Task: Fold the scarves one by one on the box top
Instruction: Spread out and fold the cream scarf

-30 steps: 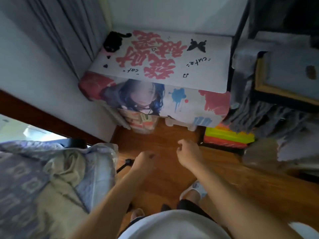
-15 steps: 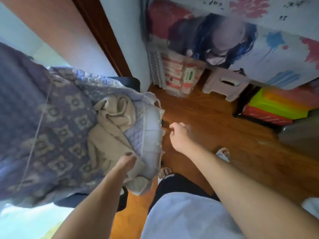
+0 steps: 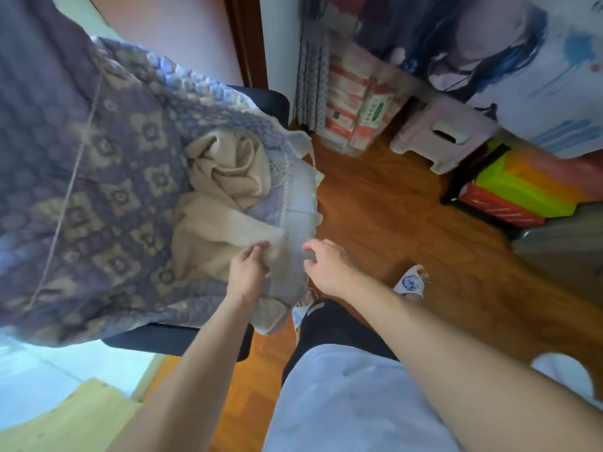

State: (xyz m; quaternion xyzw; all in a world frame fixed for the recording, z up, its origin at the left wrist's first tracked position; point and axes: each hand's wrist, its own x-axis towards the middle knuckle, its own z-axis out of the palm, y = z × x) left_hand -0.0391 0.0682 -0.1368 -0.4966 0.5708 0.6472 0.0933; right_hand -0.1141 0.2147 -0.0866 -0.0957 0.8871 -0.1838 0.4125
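Observation:
A crumpled beige scarf (image 3: 228, 177) lies on the corner of a bed covered by a purple patterned quilt (image 3: 98, 151). My left hand (image 3: 248, 269) pinches the near edge of the scarf between thumb and fingers. My right hand (image 3: 326, 265) sits just to its right at the quilt's corner, fingers curled toward the cloth; whether it holds the cloth I cannot tell. Only the printed front of the box (image 3: 535, 76) shows at the top right; its top is out of view.
A pale pink plastic stool (image 3: 440, 135) and packs of tissue (image 3: 355, 93) stand on the wooden floor (image 3: 408, 223) under the box. Bright green and orange boxes (image 3: 515, 190) sit at the right. My legs and slippered feet are below.
My head has turned left and down from the box to the bed. Both hands have moved to the bed corner, and my left hand has taken hold of the beige scarf.

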